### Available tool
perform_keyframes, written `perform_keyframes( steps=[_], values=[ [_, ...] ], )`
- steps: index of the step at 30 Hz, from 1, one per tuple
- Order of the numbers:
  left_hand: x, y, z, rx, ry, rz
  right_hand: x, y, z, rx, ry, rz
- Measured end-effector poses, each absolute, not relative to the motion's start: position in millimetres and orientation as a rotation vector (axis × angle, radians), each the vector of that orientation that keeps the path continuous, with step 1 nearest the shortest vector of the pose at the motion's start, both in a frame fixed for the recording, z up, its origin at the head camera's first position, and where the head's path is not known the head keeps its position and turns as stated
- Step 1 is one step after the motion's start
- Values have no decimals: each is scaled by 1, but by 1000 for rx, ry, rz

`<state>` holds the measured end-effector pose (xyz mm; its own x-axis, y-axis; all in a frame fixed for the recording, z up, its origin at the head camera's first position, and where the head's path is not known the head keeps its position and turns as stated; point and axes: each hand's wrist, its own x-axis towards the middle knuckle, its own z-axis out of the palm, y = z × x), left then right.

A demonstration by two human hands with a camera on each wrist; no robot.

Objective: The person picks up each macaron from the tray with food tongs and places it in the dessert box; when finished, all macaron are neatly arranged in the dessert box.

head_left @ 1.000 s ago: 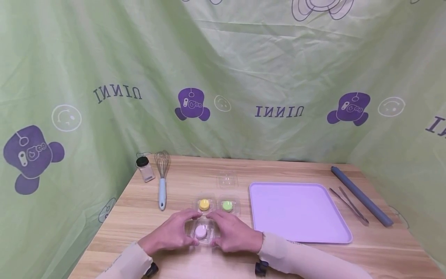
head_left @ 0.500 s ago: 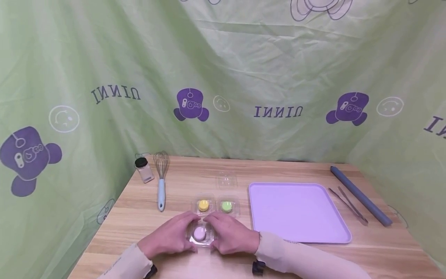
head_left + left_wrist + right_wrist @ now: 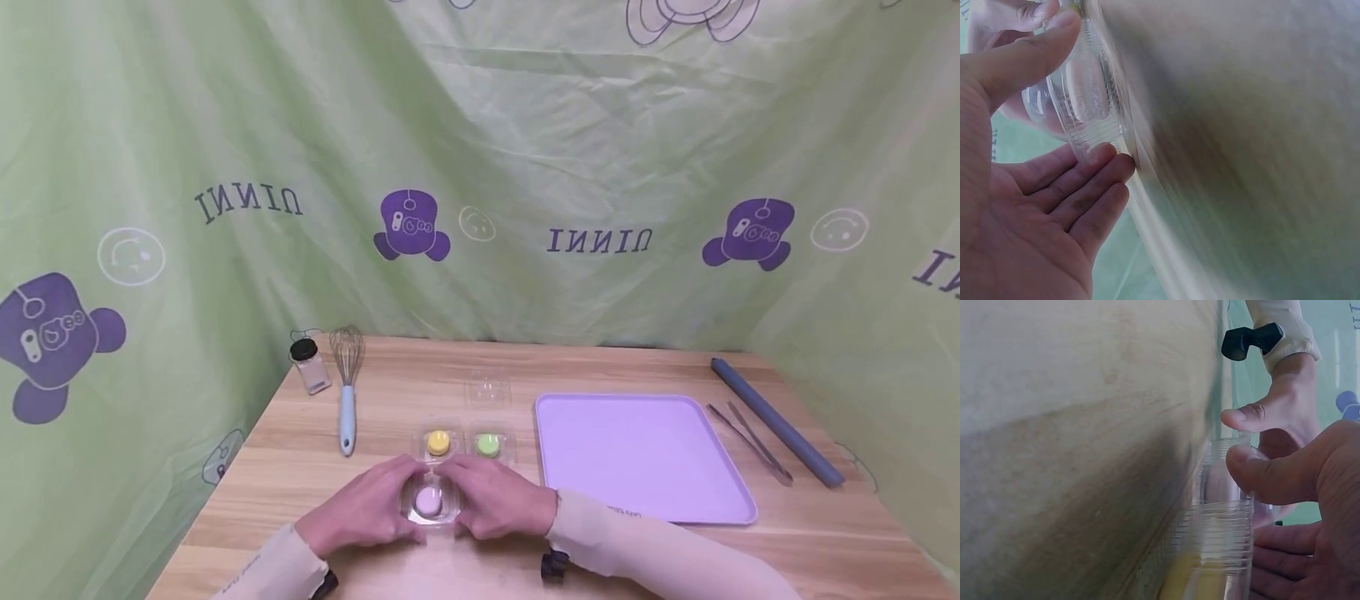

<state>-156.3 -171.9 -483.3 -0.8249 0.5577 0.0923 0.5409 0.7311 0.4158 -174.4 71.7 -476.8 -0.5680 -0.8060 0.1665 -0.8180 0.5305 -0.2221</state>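
Observation:
A clear plastic box (image 3: 442, 518) with a pink macaron (image 3: 428, 502) inside sits at the near side of the table. My left hand (image 3: 371, 506) grips it from the left, the thumb at its near side and the fingertips at the far corner. From the right, my right hand (image 3: 495, 500) grips the same box, thumb and fingers spread around its side. Just beyond the hands stand two similar clear boxes, one with a yellow macaron (image 3: 438, 442), the other with a green macaron (image 3: 488, 445). In the left wrist view the ribbed wall of the held box (image 3: 1094, 132) stands between thumb and fingers.
Another clear box (image 3: 489, 388) lies farther back. A purple tray (image 3: 637, 458) is right of the hands, with metal tongs (image 3: 753, 442) and a blue-grey rolling pin (image 3: 780, 423) beyond it. A whisk (image 3: 348, 408) and a black-capped jar (image 3: 311, 367) are at the left.
Both hands have drawn slightly closer together around the box with the pink macaron, and it has shifted a little to the left. The other things stay where they were.

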Motion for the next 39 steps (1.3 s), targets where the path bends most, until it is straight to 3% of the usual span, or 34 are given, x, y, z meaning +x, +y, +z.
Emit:
perform_keyframes(
  steps=[21,32,39],
  values=[
    [-167,-183,-470,808,2829,825,-178,77,-456,1346,-2694,730],
    [-202,-206,-396,659,2948,977,-219,94,-401,1186,-2311,1133],
    [-247,-209,-338,791,3164,1139,-262,108,-361,1008,-2255,1331]
  ],
)
